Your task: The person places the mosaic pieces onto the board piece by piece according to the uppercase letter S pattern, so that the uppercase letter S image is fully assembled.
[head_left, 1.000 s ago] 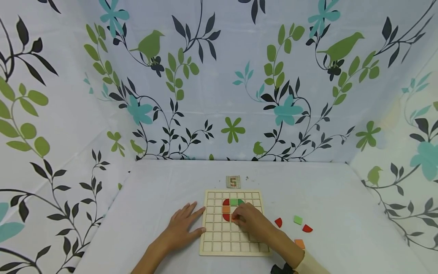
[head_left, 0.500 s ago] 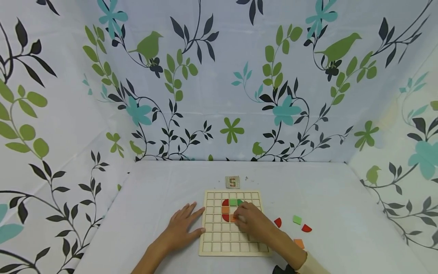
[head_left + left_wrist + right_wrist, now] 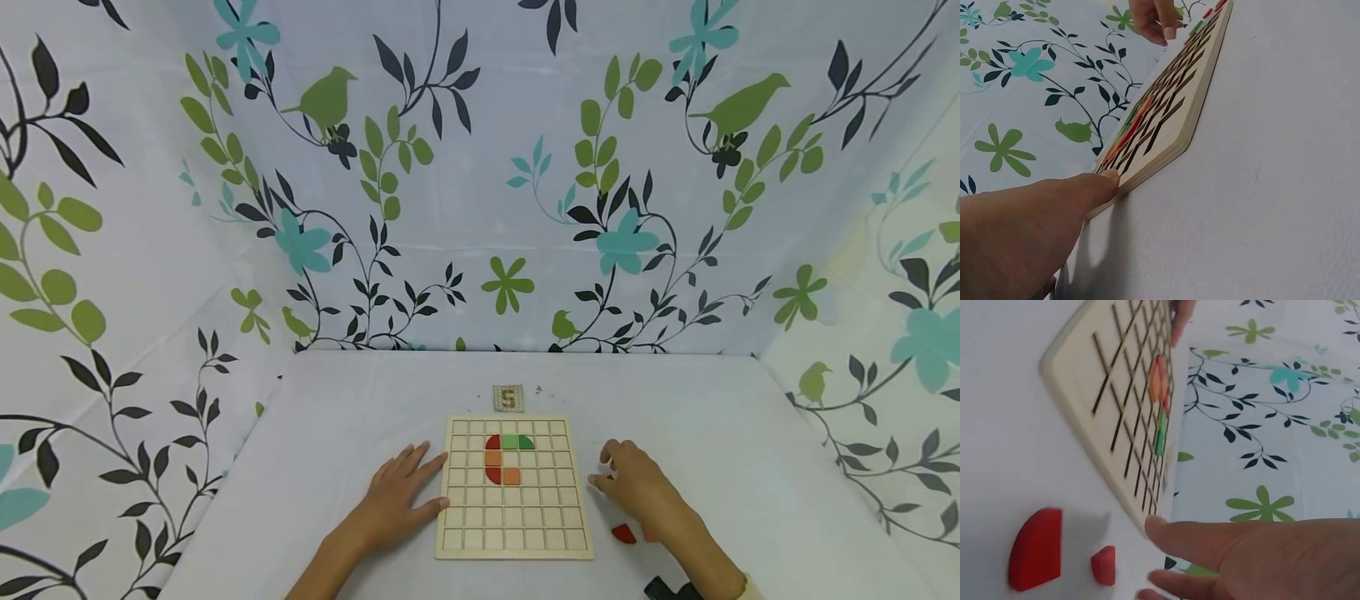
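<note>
A wooden grid board lies on the white table. Red quarter-round pieces, orange tiles, a light green tile and a dark green quarter-round piece sit in its cells. My left hand rests spread at the board's left edge, its thumb touching the rim. Right of the board, my right hand hovers over loose pieces with thumb and fingers apart, nothing seen between them. A loose red piece lies below it; an orange piece is partly hidden by the wrist.
Behind the board lies a small card with a 5-like figure on a grid. Loose red pieces show beside the board in the right wrist view. A patterned cloth stands around the table's back and sides. A black object is by the right forearm.
My right hand has left an orange tile in the board and moved right over the loose pieces. One red piece now shows nearer the front. The left hand stays put.
</note>
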`<state>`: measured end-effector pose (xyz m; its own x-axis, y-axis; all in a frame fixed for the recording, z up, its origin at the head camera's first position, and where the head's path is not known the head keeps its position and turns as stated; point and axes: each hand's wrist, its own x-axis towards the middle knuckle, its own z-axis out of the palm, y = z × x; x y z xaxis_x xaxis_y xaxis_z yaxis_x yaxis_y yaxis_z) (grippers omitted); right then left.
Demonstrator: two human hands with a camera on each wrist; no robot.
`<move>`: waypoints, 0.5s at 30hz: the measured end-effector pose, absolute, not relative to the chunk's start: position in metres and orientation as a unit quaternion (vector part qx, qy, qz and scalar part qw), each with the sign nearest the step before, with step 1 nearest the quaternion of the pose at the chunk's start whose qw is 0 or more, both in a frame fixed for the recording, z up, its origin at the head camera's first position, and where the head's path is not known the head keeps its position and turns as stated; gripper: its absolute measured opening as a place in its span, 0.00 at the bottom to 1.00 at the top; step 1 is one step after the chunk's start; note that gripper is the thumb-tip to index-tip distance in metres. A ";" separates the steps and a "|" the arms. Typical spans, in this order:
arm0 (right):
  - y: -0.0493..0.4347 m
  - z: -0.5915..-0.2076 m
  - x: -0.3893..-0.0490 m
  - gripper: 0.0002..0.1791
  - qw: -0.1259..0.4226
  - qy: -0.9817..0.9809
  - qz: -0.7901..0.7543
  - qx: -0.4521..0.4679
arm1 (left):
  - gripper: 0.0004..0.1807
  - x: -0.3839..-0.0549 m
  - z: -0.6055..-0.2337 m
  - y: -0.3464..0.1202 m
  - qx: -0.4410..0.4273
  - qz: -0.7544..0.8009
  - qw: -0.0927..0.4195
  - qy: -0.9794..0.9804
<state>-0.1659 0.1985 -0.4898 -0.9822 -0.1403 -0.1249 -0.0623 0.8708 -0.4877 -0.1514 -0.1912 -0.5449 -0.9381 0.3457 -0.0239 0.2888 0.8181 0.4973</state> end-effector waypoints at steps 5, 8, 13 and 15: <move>0.206 -0.498 -0.163 0.17 0.095 0.970 -0.218 -0.050 | 0.39 -0.151 -0.545 -0.192 0.167 0.252 0.057 0.952; 0.207 -0.505 -0.163 0.15 0.098 0.971 -0.210 -0.050 | 0.39 -0.151 -0.546 -0.192 0.168 0.254 0.061 0.951; 0.206 -0.510 -0.163 0.14 0.066 0.969 -0.229 -0.063 | 0.39 -0.152 -0.547 -0.192 0.168 0.250 0.058 0.952; 0.205 -0.511 -0.163 0.14 0.053 0.968 -0.234 -0.066 | 0.39 -0.152 -0.547 -0.192 0.168 0.249 0.057 0.952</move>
<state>-0.1627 0.2052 -0.5106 -0.9856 -0.1530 -0.0724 -0.1030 0.8815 -0.4607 -0.1519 -0.1919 -0.5472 -0.9372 0.3480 -0.0246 0.2915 0.8198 0.4928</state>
